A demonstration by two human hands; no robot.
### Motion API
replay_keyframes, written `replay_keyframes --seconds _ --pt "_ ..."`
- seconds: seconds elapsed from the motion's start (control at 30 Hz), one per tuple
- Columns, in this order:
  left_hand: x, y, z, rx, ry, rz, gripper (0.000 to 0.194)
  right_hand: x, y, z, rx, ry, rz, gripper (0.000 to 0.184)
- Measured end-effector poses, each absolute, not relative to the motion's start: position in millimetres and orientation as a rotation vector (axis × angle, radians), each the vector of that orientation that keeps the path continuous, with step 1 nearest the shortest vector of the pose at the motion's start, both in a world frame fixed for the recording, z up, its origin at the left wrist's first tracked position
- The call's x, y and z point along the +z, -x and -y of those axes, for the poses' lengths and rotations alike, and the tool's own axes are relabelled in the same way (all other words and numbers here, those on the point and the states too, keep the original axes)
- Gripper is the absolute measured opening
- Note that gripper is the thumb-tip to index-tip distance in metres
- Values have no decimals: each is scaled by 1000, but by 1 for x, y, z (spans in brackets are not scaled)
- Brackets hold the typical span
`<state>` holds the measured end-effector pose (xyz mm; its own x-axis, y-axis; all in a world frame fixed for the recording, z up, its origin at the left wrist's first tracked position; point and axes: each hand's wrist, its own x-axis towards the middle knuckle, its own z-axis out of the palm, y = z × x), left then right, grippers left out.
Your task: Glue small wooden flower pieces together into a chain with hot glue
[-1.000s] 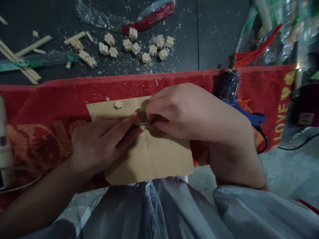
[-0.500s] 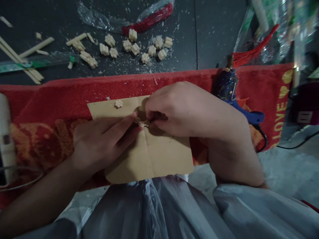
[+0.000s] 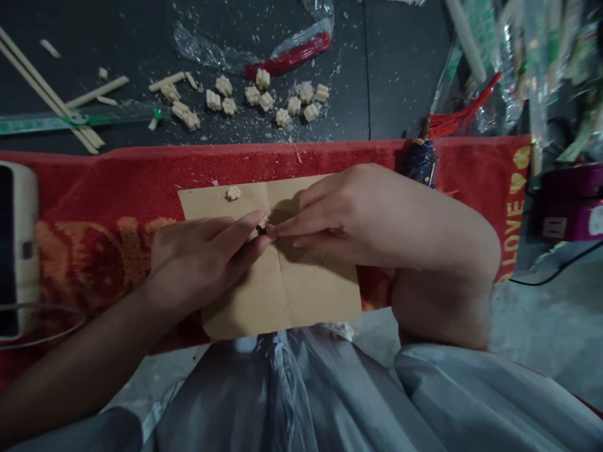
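A small pale flower-shaped slice [image 3: 264,222] shows between my hands above the tan cardboard [image 3: 240,314]. My left hand [image 3: 202,257] comes in from the left, its thumb and fingertips closed around the slice, which they partly cover. From the right, my right hand [image 3: 348,213] stretches its fingers to the same spot. One fingertip presses at the slice, while another digit stays apart below it. Whatever else lies under the fingertips is hidden. Near the cardboard's top left edge rests a loose flower-shaped slice [image 3: 233,193].
Under the cardboard spreads a red towel [image 3: 141,169]. Beyond it, the dark tabletop [image 3: 348,81] carries several chunky flower-shaped pieces [image 3: 266,102], sticks [image 3: 97,92] and crumbs. A blue glue gun [image 3: 421,162] lies partly behind my right arm. At far left is a phone [image 3: 28,245].
My right hand has gone from curled fingers to outstretched ones and shifted slightly right. Less of the small flower cluster shows between the hands. The view has moved a little, revealing more phone.
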<state>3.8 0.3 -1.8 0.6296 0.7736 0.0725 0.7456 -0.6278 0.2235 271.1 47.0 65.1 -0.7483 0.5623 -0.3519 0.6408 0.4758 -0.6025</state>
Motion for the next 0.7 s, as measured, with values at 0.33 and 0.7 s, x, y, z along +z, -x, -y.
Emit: replay_keyframes --seconds 0.33,0.7 --pt "-8 -4 1 329 -2584 -1297 52 71 -260 -51 -1037 -1088 -2467 43" --pt "7 -5 -7 376 -2203 -1403 42 64 -266 -45 -954 -1162 -2565 47"
